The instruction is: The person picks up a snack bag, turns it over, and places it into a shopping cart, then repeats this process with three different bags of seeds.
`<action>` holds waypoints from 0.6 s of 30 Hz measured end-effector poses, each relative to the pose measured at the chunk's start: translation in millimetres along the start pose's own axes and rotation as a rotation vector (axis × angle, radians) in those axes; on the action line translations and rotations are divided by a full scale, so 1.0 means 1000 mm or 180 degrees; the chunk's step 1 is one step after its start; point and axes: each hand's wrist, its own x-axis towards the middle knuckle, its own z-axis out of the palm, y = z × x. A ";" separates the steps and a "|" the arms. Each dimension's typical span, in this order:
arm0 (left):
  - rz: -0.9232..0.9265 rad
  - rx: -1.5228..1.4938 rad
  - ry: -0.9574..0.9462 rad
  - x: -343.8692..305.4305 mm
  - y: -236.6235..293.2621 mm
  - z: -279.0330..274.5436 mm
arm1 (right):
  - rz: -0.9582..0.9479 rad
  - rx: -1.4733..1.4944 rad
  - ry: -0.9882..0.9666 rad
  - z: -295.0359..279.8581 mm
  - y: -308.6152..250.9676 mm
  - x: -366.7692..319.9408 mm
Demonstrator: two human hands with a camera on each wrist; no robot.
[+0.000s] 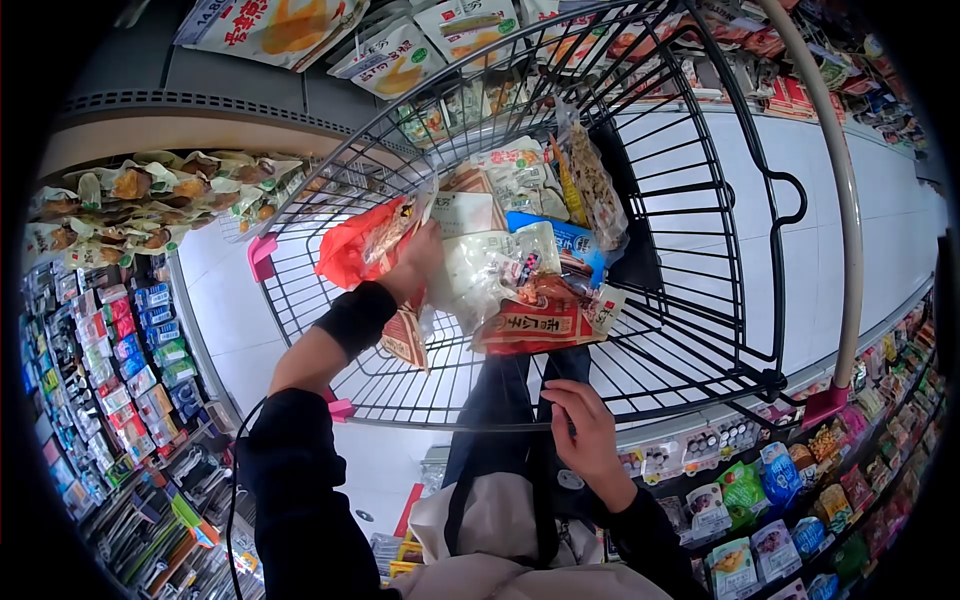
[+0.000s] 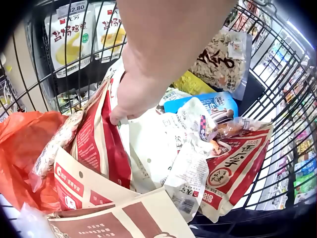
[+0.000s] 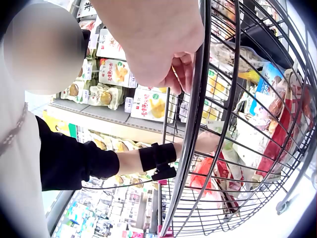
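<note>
Store aisle. Stocked shelves (image 1: 120,330) ran outboard of the left grip (image 1: 420,262).

Wire cart (image 3: 194,99) stood ahead of both grips. The right grip (image 1: 590,435) was clamped round its near rim, fingers curled over the bar.

Heap of snack packets (image 1: 520,270) filled the cart, lying all about the left grip.
- Orange bag (image 1: 362,245): just outboard of that grip.
- Red packet (image 2: 99,141): on edge, against the thumb.
- White packet (image 2: 153,148): just under the palm.
- Blue packet (image 2: 208,101): beyond the knuckles, apart from them.

Left grip was buried in the heap with the thumb on the red packet's edge and the fingers hidden. Could not tell whether it was apart or pinched on anything.

Judgement: the film looked loose and slippery. Best to take one packet by its sealed top edge and lift it straight up, clear of its neighbours. The right grip should steady the rim so the cart does not roll.
</note>
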 end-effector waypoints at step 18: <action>-0.0191 -0.2210 0.1695 0.062 0.013 -0.066 | 0.0053 0.0353 -0.0084 -0.006 -0.011 -0.003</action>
